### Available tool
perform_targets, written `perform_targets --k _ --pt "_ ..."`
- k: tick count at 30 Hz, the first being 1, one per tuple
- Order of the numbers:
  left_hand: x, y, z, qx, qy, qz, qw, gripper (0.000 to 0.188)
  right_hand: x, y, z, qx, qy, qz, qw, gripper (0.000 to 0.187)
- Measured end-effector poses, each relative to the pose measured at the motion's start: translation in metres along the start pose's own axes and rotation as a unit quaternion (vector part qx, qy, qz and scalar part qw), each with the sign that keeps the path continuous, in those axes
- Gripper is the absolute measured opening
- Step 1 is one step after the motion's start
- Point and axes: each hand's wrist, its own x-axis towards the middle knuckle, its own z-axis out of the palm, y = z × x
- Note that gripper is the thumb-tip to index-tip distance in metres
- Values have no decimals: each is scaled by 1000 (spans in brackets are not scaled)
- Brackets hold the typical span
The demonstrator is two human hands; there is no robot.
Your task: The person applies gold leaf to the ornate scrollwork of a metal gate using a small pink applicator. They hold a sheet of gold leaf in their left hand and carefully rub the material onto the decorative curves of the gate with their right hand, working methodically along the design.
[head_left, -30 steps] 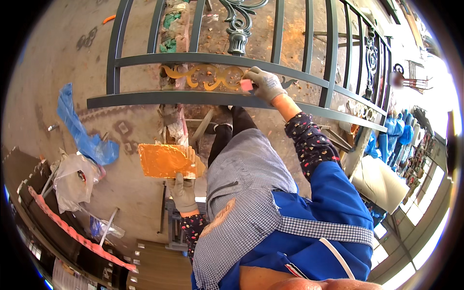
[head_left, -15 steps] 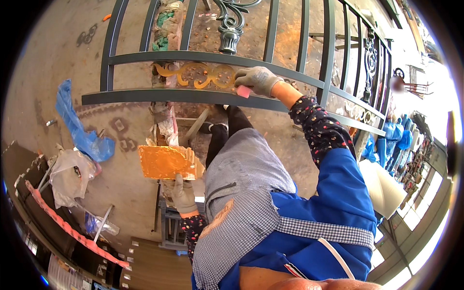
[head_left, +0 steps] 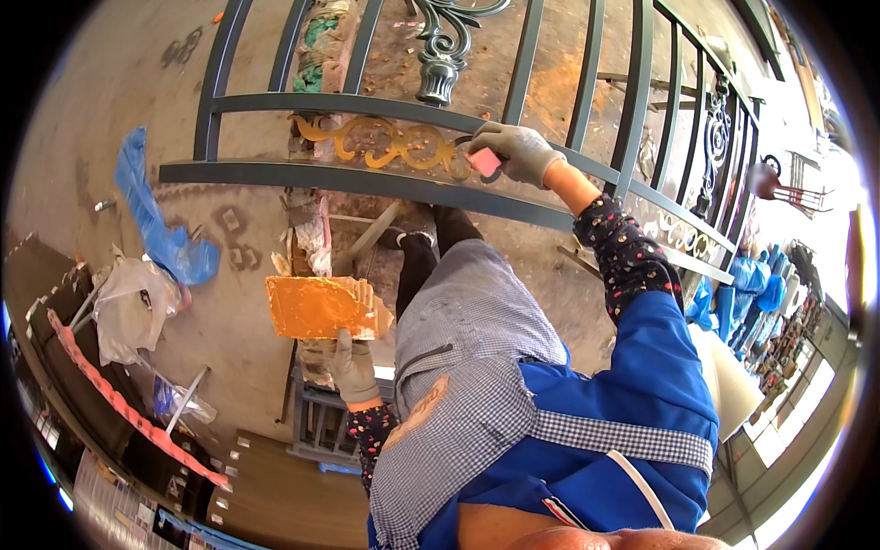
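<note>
My right hand (head_left: 521,152), in a grey work glove, pinches a small pink sponge (head_left: 484,162). It is held at the right end of a scroll ornament (head_left: 316,134) set between two dark grey rails of a metal railing (head_left: 367,179). Most of the scroll is gold; its right end by the sponge looks darker. Down at the left, my gloved left hand (head_left: 354,368) grips a flat slab (head_left: 316,308) coated with orange-gold paint. The thumb lies on its near edge, and the other fingers are hidden underneath.
Upright bars and a cast baluster ornament (head_left: 438,69) extend away from me. Under the railing stands a wrapped support (head_left: 321,55). Blue plastic sheeting (head_left: 170,225) and a pale plastic bag (head_left: 137,307) lie on the floor at the left. More gold scrollwork (head_left: 687,236) shows at the right.
My right hand has moved a little to the right along the scroll with the sponge, which now shows more of its face. My left hand still holds the slab in nearly the same place.
</note>
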Motion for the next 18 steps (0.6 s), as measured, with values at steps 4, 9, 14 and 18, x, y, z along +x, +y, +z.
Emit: perform_targets --k 4,9,14,18 --pt "-2 -11 17 -8 18 -1 1000 47 -16 0 12 223 84 65 969 44" --pt "9 -19 59 -3 -39 -3 999 45 -34 14 32 560 97 127 813 46" --pt "17 -35 92 -33 -51 -22 998 46 -37 11 31 530 110 119 833 42" --pt "15 -42 113 -52 -60 -49 996 44 -35 18 41 265 181 11 947 45"
